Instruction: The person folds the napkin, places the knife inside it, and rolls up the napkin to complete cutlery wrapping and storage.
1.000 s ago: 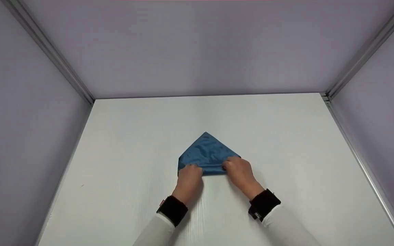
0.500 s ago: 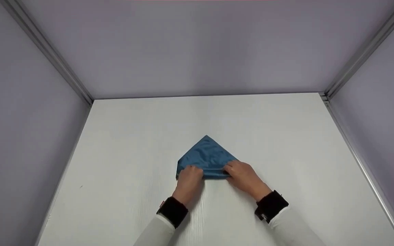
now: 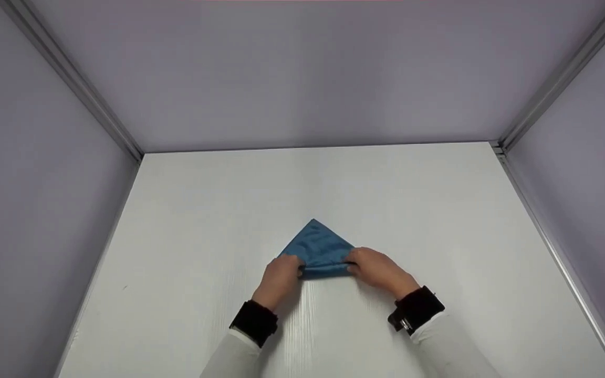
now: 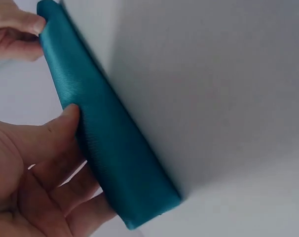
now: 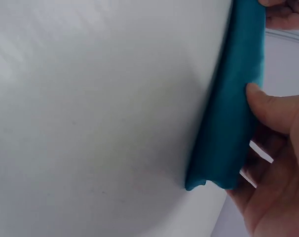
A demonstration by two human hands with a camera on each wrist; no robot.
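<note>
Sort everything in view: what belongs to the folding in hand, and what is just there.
In use:
blue cloth, folded to a triangle
left hand, gripping its near edge
right hand, gripping the same edge

Just there:
white table
grey walls

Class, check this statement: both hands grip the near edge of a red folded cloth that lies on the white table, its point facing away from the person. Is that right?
Not quite: the cloth is blue, not red, as the head view shows. The rest holds: the left hand and the right hand grip its near edge on the white table, and its point faces away from the person.
</note>
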